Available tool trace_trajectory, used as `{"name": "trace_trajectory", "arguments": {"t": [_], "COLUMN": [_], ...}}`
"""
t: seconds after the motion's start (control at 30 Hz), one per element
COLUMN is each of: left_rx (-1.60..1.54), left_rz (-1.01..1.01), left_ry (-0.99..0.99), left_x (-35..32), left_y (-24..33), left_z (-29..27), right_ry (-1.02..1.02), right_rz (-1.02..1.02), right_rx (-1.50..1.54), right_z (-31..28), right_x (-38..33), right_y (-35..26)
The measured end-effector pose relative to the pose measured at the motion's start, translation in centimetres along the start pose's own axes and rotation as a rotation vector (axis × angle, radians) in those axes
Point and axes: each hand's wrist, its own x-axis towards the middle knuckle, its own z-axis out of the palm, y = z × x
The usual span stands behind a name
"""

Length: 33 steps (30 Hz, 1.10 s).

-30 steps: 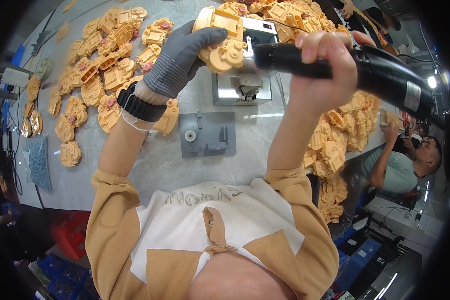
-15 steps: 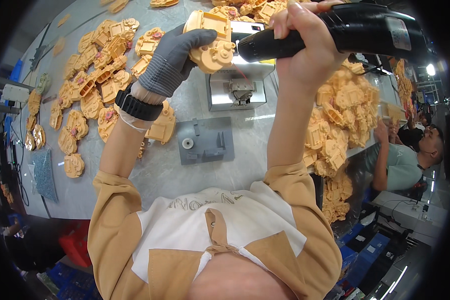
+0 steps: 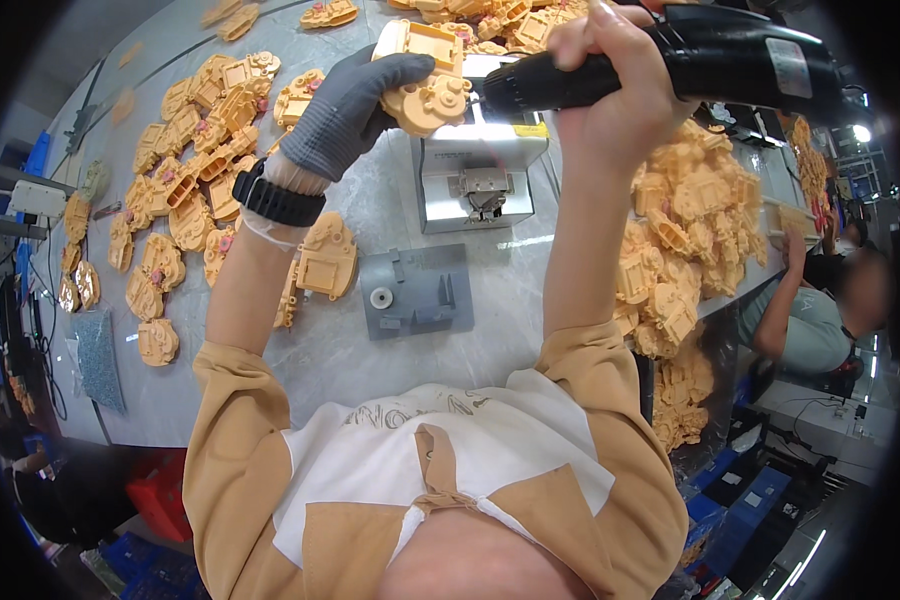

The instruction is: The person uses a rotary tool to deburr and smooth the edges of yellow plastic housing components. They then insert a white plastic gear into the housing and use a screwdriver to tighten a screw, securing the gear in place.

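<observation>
My left hand (image 3: 342,118), in a grey glove, is closed on a yellow-orange plastic housing (image 3: 428,105), its thumb lying across the front. The housing is held up above the table, in front of a metal box-like device (image 3: 440,190) with a small mechanism on its near face. In my bare right hand (image 3: 630,85) is a black electric screwdriver (image 3: 740,62), held nearly level. Its tip points left at the housing's right side; whether they touch I cannot tell. A grey fixture plate (image 3: 440,265) with a white round piece lies on the table below.
Many similar housings (image 3: 195,150) spread over the table's left side. A tall heap of them (image 3: 685,220) stands at the right. A bag of small bluish pieces (image 3: 98,365) lies near the left edge. Another person (image 3: 805,325) sits at the far right.
The view has shifted slightly, so the table's things appear a little lower. Both hands keep their grip, and the screwdriver still points at the housing.
</observation>
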Motion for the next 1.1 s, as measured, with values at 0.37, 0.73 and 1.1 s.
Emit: {"name": "trace_trajectory", "arguments": {"t": [0.37,0.73,1.1], "left_rx": [0.142,-0.180,0.792], "left_rz": [0.160,-0.042,0.170], "left_ry": [0.117,-0.028,0.073], "left_x": [-0.6,-10.6,-20.7], "left_y": [0.0,-0.6,-5.5], "left_z": [-1.9,-1.1,-1.0], "right_ry": [0.311,0.103,-0.244], "right_rz": [-0.044,0.066,0.416], "right_rx": [-0.268,0.139,0.326], "right_z": [-6.4,-6.5,-4.7], "right_x": [0.9,-1.3,-10.2], "right_y": [1.4,-1.6,-6.3]}}
